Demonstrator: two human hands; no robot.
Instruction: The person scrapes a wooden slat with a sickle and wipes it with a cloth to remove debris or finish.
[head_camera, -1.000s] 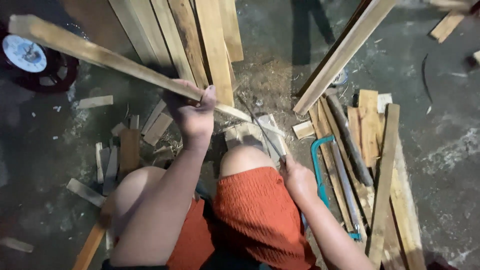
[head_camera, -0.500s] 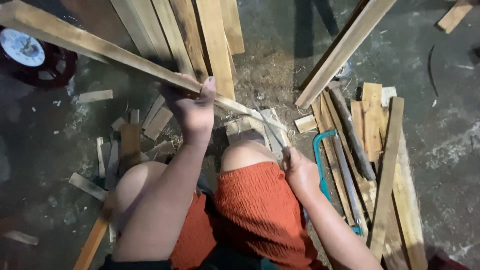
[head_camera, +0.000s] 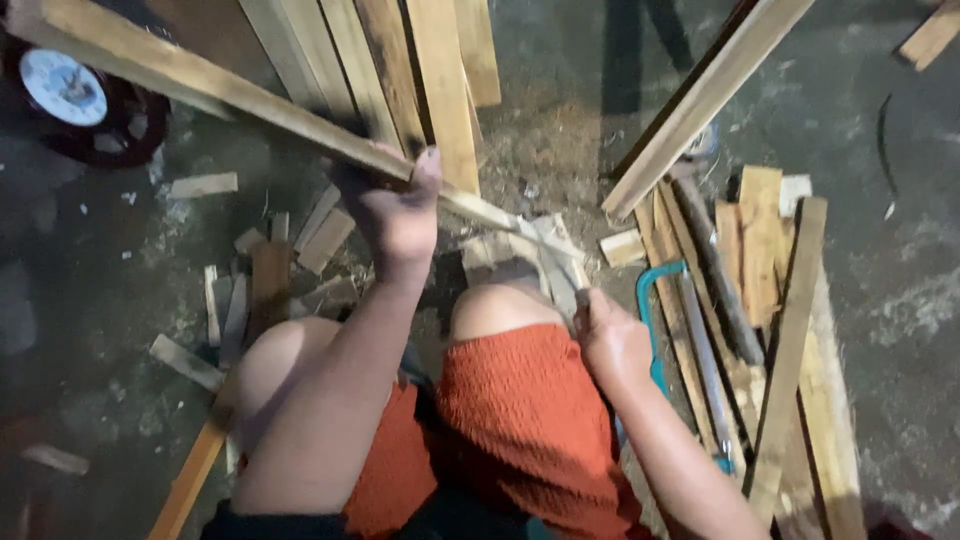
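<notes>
My left hand (head_camera: 398, 212) is closed around a long pale wooden slat (head_camera: 200, 85). The slat slants from the top left corner down to the wood scraps in front of my knees. My right hand (head_camera: 610, 340) rests beside my right knee, with its fingers closed on a thin pale strip (head_camera: 556, 268) that runs up to the slat's low end. I cannot tell what kind of thing the strip is. A teal-framed hacksaw (head_camera: 652, 300) lies on the floor just right of this hand. My orange shorts (head_camera: 520, 420) and bare knees fill the lower middle.
Several planks (head_camera: 440, 80) lie side by side at the top. One long batten (head_camera: 700, 100) slants across the upper right. Slats and boards (head_camera: 790, 340) are piled on the right. Small offcuts (head_camera: 250, 270) litter the concrete floor on the left. A dark wheel (head_camera: 75, 100) sits top left.
My left hand and the slat have shifted slightly up and left in view. The right hand stays by the knee, gripping the same strip.
</notes>
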